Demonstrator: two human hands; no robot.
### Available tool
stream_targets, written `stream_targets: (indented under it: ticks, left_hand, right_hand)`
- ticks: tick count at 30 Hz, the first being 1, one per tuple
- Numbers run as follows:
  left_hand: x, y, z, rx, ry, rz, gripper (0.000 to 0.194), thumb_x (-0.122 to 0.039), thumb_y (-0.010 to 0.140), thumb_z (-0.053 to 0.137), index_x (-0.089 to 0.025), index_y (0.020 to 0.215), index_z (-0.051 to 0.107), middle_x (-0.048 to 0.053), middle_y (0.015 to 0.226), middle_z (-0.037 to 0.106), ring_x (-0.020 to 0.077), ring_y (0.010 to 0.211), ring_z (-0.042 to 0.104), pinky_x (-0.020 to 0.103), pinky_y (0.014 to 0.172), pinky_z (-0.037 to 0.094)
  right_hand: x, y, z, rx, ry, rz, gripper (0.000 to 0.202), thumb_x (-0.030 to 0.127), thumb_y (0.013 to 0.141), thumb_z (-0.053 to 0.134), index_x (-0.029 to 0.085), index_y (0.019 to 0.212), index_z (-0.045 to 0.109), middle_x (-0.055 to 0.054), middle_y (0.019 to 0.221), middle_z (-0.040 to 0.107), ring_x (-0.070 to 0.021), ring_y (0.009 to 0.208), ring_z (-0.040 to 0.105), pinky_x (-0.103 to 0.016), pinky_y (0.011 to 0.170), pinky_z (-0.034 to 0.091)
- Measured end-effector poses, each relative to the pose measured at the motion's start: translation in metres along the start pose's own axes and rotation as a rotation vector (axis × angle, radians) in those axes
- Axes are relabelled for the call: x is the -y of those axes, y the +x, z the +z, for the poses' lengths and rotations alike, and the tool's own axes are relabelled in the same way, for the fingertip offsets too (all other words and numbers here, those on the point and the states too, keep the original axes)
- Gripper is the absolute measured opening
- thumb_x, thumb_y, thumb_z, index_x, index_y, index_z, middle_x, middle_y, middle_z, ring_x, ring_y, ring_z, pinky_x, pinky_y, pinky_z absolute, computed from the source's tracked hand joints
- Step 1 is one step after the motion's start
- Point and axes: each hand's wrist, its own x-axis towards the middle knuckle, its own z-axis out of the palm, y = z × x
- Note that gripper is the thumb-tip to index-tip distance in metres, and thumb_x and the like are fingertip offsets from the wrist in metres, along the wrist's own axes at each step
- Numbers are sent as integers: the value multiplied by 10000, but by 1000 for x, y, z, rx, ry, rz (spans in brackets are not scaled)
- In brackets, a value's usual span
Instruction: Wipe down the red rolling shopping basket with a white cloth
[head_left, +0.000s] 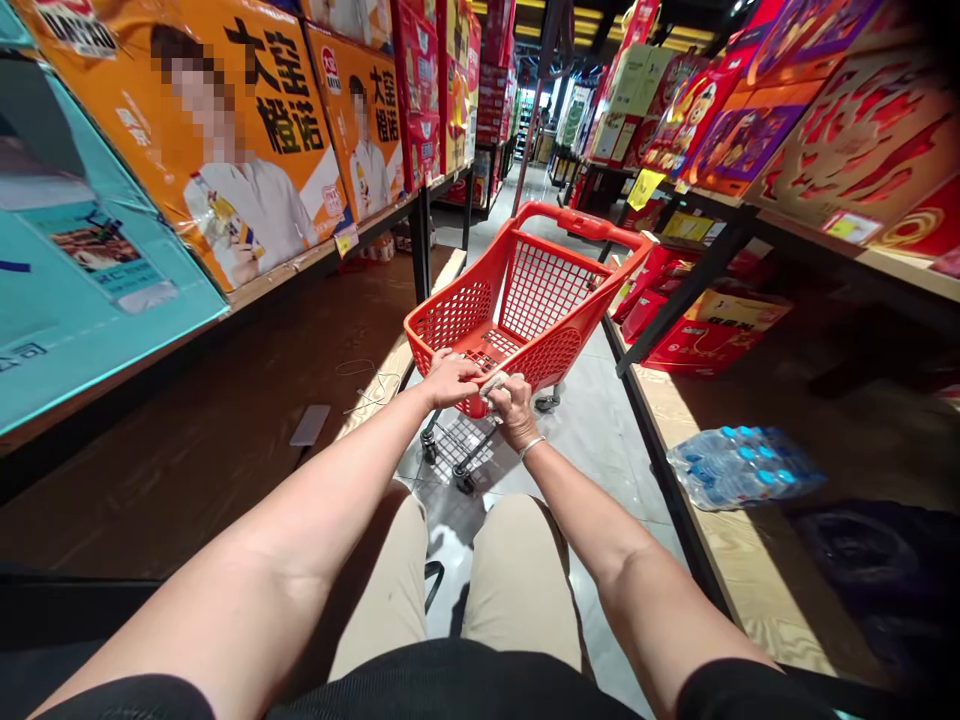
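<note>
A red plastic shopping cart [540, 285] stands in the aisle with its front end toward me and its handle at the far side. The basket holds nothing that I can see. My left hand [451, 380] grips the front rim, fingers curled over the edge. Beside it, my right hand [514, 402] is closed around a crumpled whitish cloth [493, 384] and presses it on the rim near the front corner. Part of the cloth is hidden under the fingers. A pale bracelet [531, 447] circles my right wrist.
Shelves line both sides of the narrow aisle. Orange drink cartons [247, 150] and a turquoise box [90, 260] fill the left. On the right are gift boxes [862, 150] and a pack of water bottles [742, 467]. A white flat object [310, 425] lies low on the left.
</note>
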Motion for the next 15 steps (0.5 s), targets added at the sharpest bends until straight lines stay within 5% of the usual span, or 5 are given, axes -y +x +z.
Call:
stream_targets:
  ticks: [4, 8, 15]
  left_hand:
    - [-1, 1, 0, -4, 25, -17, 289, -340, 770, 550, -275, 942, 774, -27, 1010, 773, 233, 1088, 605, 482, 1192, 185]
    - [-3, 0, 0, 4, 21, -11, 298, -325, 749, 547, -285, 942, 770, -36, 1030, 773, 240, 1097, 603, 486, 1193, 182]
    - [-4, -2, 5, -24, -26, 37, 288, -360, 773, 561, -281, 947, 777, -15, 985, 762, 250, 1068, 595, 518, 1182, 166]
  right_hand:
    - [-8, -22, 4, 169, 72, 61, 355, 32, 803, 596, 292, 1011, 719, -37, 1147, 567, -225, 1096, 463, -421, 1068, 425]
    - [-21, -27, -5, 210, 164, 185, 348, -22, 700, 584, 261, 859, 710, -4, 958, 601, -177, 897, 509, -294, 846, 476]
    - [-39, 43, -37, -181, 126, 490, 335, 171, 809, 528, 175, 1138, 592, -106, 1187, 528, -214, 1057, 541, -350, 952, 479]
